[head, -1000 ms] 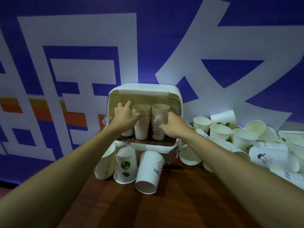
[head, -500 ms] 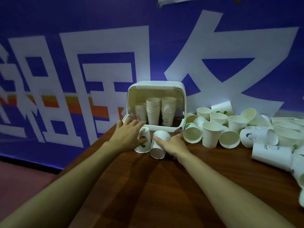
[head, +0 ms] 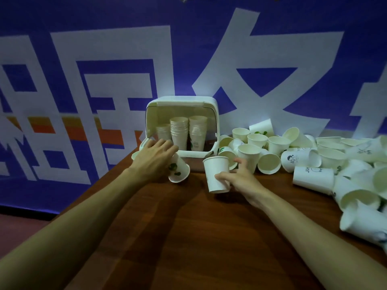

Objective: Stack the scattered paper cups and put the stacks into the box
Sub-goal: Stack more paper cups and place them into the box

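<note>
A white box (head: 182,102) stands open toward me at the table's far edge, with three cup stacks (head: 179,132) inside. My right hand (head: 240,180) holds a white paper cup (head: 216,174) upright in front of the box. My left hand (head: 156,158) lies over a tipped cup with green print (head: 179,171), fingers curled on it. Two more cups (head: 136,154) lie partly hidden beyond that hand. Several loose cups (head: 272,147) are heaped to the right.
The brown wooden table (head: 188,237) ends in a slanted left edge with floor beyond. A blue banner wall (head: 104,59) rises right behind the box. The cup heap (head: 360,185) spreads along the right side to the near right edge.
Both hands came back from the stacks in the box to the loose cups in front. The right hand lifted one cup upright; the left hand took hold of the green-print cup.
</note>
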A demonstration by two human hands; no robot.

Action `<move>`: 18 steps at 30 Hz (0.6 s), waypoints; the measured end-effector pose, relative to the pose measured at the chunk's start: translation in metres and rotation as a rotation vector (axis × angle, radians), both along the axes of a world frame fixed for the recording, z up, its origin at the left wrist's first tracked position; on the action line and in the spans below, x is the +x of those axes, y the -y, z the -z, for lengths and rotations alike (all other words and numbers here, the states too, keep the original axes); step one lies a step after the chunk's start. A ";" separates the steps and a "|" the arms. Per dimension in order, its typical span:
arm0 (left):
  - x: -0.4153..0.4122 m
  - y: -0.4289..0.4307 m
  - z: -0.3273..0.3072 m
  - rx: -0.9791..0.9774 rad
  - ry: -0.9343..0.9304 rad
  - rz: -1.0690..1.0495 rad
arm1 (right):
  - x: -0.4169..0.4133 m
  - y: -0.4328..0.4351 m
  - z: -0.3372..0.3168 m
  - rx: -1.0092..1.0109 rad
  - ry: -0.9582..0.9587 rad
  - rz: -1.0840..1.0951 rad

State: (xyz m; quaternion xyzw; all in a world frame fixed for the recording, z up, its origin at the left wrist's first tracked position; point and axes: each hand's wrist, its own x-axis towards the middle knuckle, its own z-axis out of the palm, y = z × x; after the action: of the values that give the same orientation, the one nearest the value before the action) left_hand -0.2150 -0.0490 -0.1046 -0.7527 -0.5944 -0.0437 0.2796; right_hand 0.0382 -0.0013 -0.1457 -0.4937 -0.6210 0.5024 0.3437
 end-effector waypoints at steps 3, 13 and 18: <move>0.024 0.013 0.001 0.084 0.366 0.088 | 0.021 0.009 -0.003 0.148 -0.045 0.007; 0.123 0.010 0.063 -0.263 1.378 0.212 | 0.059 0.014 0.006 0.218 -0.661 0.214; 0.127 0.001 0.072 -0.270 1.305 0.232 | 0.055 0.012 0.018 0.257 -0.342 0.052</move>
State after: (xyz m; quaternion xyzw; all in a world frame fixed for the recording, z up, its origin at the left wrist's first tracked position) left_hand -0.0875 -0.0499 -0.1765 -0.6594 -0.5570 -0.4445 -0.2395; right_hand 0.0935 -0.0132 -0.1638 -0.3694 -0.5997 0.4864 0.5171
